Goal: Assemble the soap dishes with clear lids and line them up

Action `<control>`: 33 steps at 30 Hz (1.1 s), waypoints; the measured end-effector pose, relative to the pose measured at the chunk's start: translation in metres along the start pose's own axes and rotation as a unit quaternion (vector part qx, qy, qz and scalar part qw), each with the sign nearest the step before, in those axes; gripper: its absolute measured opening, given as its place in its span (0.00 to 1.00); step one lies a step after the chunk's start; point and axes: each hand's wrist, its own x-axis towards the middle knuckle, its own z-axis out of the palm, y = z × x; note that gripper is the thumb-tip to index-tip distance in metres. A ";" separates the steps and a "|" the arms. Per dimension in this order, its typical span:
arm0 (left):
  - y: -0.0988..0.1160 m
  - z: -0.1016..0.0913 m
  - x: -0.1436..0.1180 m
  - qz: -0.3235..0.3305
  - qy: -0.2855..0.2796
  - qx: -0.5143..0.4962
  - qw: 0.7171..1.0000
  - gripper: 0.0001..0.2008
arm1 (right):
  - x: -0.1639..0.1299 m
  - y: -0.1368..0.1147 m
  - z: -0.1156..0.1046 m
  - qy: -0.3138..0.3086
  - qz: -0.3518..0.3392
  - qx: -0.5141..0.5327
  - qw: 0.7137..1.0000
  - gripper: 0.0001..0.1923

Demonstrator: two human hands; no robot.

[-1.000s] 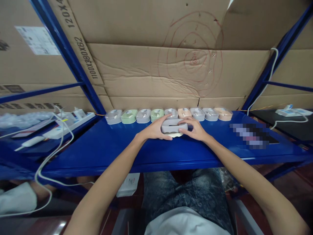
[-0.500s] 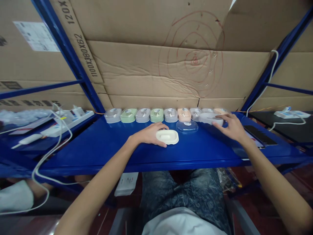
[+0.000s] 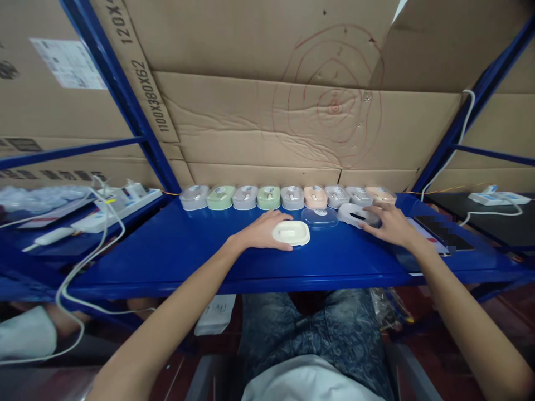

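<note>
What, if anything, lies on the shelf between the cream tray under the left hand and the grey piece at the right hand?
One thing: a clear lid lies on the blue shelf between the cream tray and the grey piece.

A row of small lidded cases (image 3: 288,196) in grey, green and peach lines the back edge of the blue shelf (image 3: 175,250), against large cardboard boxes (image 3: 259,111). To the left lie a white power strip (image 3: 121,203) and white cables (image 3: 83,262); another power strip (image 3: 499,197) sits far right.
</note>
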 end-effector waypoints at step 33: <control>-0.010 -0.006 -0.004 -0.019 -0.013 -0.035 0.999 0.53 | 0.018 -0.025 0.018 0.055 0.024 0.048 0.997 0.40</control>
